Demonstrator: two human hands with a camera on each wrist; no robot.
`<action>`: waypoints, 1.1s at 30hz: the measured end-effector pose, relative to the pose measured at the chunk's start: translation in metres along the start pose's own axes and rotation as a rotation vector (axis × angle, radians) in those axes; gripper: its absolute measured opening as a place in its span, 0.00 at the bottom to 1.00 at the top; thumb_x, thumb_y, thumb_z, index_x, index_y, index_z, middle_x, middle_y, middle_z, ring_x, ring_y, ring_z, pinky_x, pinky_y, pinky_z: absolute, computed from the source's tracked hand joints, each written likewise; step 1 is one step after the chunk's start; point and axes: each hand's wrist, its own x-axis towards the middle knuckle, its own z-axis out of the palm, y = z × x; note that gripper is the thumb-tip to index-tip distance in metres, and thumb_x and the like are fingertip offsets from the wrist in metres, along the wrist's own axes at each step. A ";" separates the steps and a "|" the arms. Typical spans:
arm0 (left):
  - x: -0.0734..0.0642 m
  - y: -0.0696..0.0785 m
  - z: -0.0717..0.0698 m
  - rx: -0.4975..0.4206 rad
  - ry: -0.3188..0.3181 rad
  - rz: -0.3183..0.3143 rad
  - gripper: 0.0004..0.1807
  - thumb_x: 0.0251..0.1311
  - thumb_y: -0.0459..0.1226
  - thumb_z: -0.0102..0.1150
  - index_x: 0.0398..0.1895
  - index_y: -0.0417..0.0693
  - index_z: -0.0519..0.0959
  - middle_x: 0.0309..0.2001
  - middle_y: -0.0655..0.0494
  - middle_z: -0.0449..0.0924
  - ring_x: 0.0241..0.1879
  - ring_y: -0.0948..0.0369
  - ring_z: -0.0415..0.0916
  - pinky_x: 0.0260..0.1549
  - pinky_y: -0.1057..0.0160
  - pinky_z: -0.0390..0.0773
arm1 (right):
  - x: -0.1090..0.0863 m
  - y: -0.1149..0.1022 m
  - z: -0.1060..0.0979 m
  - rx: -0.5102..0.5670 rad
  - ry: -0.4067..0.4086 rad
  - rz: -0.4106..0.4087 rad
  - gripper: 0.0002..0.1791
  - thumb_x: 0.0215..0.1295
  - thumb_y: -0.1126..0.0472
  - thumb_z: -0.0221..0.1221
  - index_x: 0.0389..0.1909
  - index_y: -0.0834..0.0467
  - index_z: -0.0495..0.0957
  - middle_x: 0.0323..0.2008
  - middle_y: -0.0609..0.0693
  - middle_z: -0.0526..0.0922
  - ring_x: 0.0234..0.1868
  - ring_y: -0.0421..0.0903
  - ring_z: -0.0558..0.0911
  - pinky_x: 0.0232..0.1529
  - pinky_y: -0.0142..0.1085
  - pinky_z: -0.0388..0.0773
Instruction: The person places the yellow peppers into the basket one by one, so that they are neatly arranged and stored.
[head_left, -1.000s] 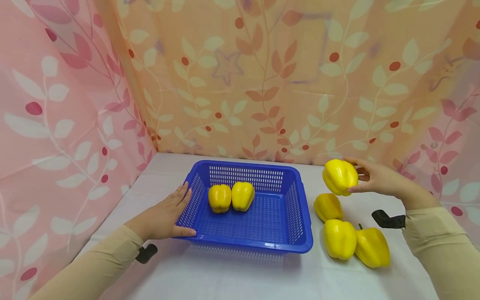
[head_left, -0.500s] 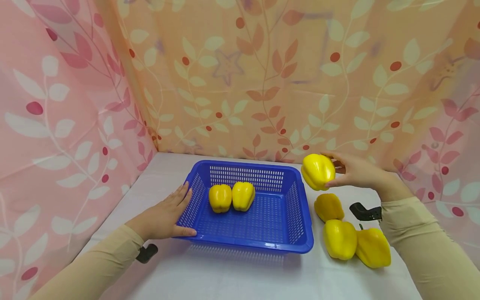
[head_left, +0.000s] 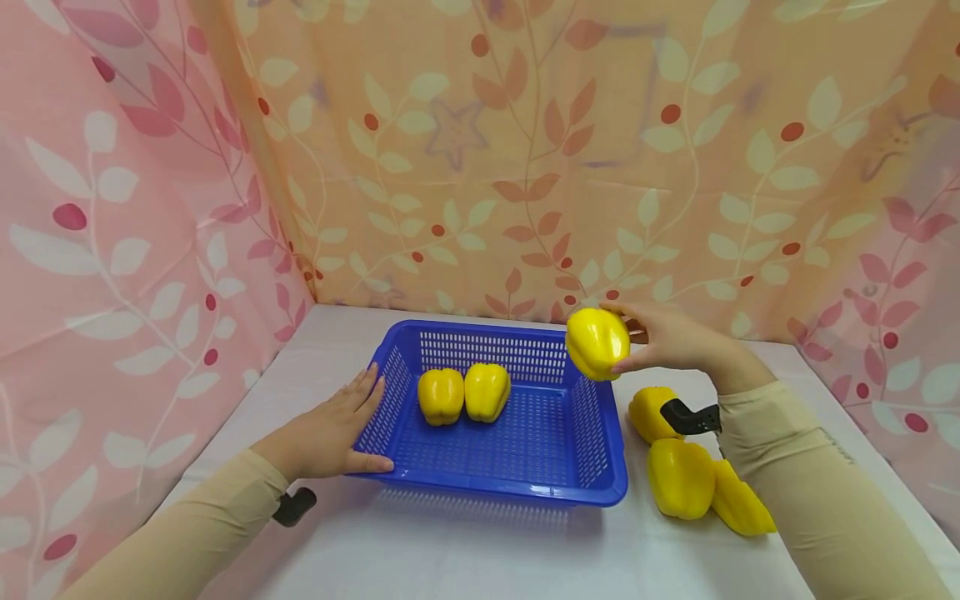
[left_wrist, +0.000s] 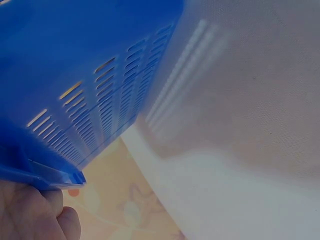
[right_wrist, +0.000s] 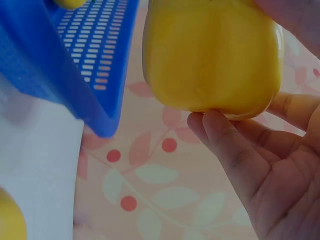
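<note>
My right hand [head_left: 667, 335] grips a yellow bell pepper [head_left: 597, 343] between thumb and fingers, holding it in the air above the right back corner of the blue basket [head_left: 495, 483]. In the right wrist view, the fingertips press the underside of this bell pepper [right_wrist: 212, 60]. My left hand [head_left: 330, 429] rests on the basket's left rim, its fingers laid straight across the edge and its thumb along the front rim. The left wrist view shows the slotted basket wall [left_wrist: 100, 95] beside part of that hand [left_wrist: 35, 212]. Two yellow bell peppers [head_left: 441, 397] sit side by side inside the basket.
Right of the basket, several more yellow bell peppers [head_left: 681, 479] lie on the white table [head_left: 465, 558]. My right forearm [head_left: 817, 475] partly covers one of them. Floral curtains [head_left: 480, 167] hang behind and at the sides.
My right hand has carried its bell pepper leftward, from above the loose peppers to over the basket's right back corner. The left hand and basket stay put.
</note>
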 end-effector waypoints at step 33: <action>0.000 0.001 0.000 -0.003 0.000 -0.005 0.62 0.44 0.71 0.48 0.70 0.38 0.42 0.71 0.40 0.32 0.70 0.45 0.34 0.65 0.46 0.47 | 0.048 -0.017 0.052 0.020 -0.049 -0.033 0.50 0.41 0.49 0.72 0.65 0.61 0.59 0.53 0.55 0.70 0.51 0.54 0.74 0.51 0.45 0.74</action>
